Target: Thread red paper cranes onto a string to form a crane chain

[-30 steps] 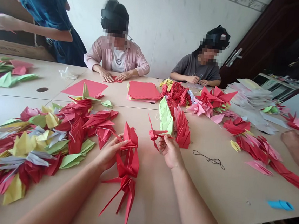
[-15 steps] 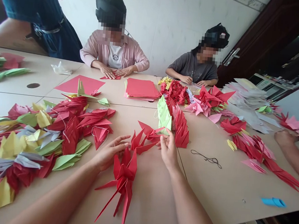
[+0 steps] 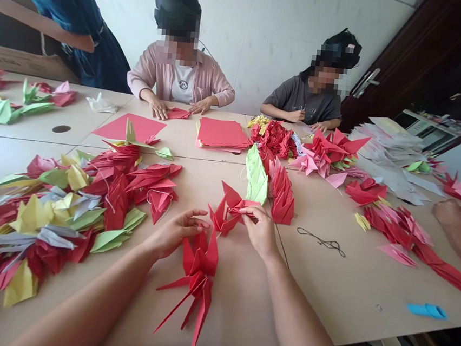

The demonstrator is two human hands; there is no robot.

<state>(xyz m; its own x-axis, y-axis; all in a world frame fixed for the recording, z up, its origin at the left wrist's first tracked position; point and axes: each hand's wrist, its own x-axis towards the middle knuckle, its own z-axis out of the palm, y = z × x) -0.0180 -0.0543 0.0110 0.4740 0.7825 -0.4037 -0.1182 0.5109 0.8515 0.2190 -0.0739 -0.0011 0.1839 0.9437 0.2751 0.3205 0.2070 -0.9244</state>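
Since half a second ago, my right hand point(image 3: 261, 231) has drawn the red crane point(image 3: 229, 212) nearer to my left hand point(image 3: 176, 232). My right fingers pinch one wing of it. My left hand is open, with the fingers spread and the tips just beside the crane. A stack of cranes point(image 3: 196, 278) lies on the tan desk point(image 3: 325, 291) below my hands. A big pile point(image 3: 55, 216) of red, yellow and green cranes lies to the left. A black string point(image 3: 321, 241) lies to the right. Two people sit across the desk by a white wall point(image 3: 251, 39), and a dark door point(image 3: 412, 65) stands on the right.
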